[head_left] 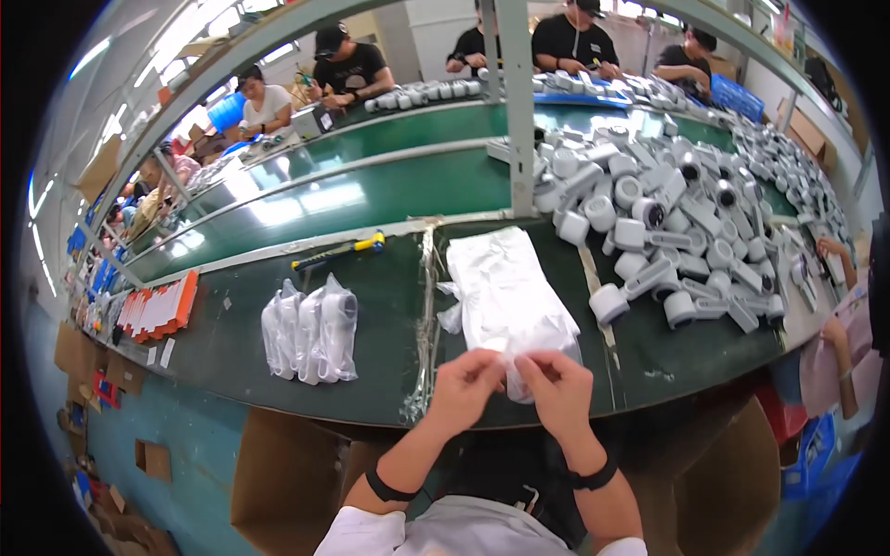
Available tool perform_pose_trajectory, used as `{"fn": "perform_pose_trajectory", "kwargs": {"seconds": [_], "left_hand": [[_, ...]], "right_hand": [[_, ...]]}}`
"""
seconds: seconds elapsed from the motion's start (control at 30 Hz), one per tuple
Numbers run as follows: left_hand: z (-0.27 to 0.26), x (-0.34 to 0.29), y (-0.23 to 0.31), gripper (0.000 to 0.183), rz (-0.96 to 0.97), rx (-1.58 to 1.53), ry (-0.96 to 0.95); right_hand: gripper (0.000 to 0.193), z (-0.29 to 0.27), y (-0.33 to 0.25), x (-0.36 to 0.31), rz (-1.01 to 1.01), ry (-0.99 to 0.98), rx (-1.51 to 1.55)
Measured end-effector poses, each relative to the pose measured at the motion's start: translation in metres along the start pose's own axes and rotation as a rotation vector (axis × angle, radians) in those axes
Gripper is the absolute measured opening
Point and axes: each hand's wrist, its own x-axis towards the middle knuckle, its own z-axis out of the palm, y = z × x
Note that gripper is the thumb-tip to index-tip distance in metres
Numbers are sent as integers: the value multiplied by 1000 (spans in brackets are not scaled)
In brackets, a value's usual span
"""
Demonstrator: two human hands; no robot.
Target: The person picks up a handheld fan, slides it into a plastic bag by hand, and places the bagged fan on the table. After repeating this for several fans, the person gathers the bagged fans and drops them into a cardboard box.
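My left hand (466, 391) and my right hand (560, 394) meet at the near end of a stack of white, thin plastic bags (501, 278). Fingers and thumbs of both are pinched on the edge of a clear plastic bag (522, 391), which hangs slightly over the bench's front side. Left of the stack lie several white handheld devices in clear bags (311, 332), side by side. To the right rises a big heap of unwrapped white and grey handheld devices (663, 218) with rounded heads.
A yellow and black hammer-like tool (339, 249) lies behind the bagged devices. Orange-and-white cards (158, 308) stand at the left. A metal frame post (519, 120) rises before the green conveyor (371, 185). Cardboard boxes (278, 473) sit below the bench. Co-workers sit across; another is at right.
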Motion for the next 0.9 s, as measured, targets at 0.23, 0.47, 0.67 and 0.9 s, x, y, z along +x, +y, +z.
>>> {"fn": "perform_pose_trajectory", "kwargs": {"seconds": [0.23, 0.47, 0.67, 0.9], "left_hand": [[12, 14, 5, 18, -34, -441, -46], [20, 11, 0, 20, -39, -371, 28], [16, 14, -2, 17, -74, -361, 27], [17, 18, -3, 14, -112, -678, 52]], "right_hand": [[16, -7, 4, 11, 68, -14, 243], [16, -8, 8, 2, 97, -5, 366], [18, -5, 15, 2, -30, 148, 260], [18, -5, 10, 0, 1, 153, 331]]}}
